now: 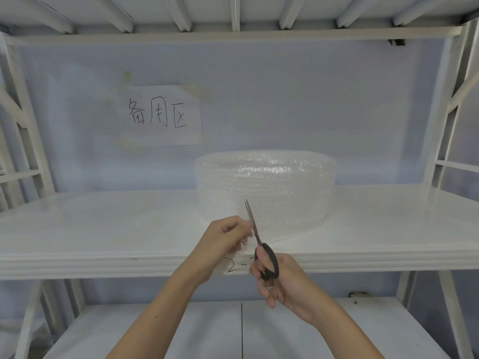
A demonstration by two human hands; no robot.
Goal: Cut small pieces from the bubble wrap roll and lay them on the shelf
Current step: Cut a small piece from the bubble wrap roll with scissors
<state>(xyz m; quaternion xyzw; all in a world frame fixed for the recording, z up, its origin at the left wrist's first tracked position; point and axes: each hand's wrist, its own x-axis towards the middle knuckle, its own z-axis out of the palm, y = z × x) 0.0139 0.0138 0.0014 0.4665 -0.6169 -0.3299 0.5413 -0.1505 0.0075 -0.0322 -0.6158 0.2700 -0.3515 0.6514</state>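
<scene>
Nearest to me, my right hand (278,281) is closed through the black handles of the scissors (259,242), fingers curled in the loops, blades pointing up and away and nearly together over the front of the shelf (103,229). Just to its left, my left hand (223,242) pinches the loose end of the bubble wrap between thumb and fingertips, holding a small flap taut right beside the blades. The film is clear and hard to trace at that spot, so I cannot tell whether the cut is part way or almost through. Beyond the hands, the bubble wrap roll (264,185) lies flat on the shelf, right of centre, with its free tail running forward to the front edge where I hold it. The roll looks close to full. The bare shelf surface to the left and right shows no cut pieces that I can make out. Farther back, a paper sign (160,115) is taped to the wall. My judgement: the work is at an early stage, one piece being cut, none laid down, with the laying out and all further pieces outstanding.
</scene>
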